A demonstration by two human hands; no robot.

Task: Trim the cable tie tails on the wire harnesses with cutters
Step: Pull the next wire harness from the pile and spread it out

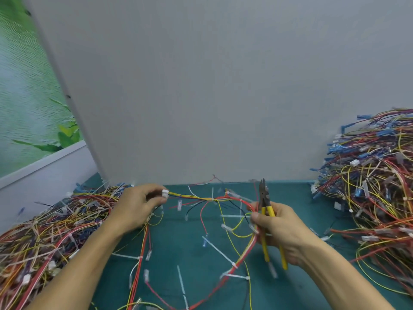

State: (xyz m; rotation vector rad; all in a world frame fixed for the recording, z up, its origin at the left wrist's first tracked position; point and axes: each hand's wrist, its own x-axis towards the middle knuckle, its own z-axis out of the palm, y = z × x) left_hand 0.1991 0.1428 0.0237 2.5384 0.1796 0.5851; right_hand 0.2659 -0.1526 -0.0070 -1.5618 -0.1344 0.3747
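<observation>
Left hand (136,206) pinches the white plastic connector (165,194), stretching the red-and-yellow wire harness (194,198) toward the right hand (283,229), wrapped round yellow-handled steel cutters (265,204). White nylon cable tie tail (212,192) stands between both grips: hold it taut, snip flush.

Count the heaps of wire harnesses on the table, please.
2. The left heap lies beside the left hand; the right heap rises to the right of the right hand. Others may be outside the view.
</observation>
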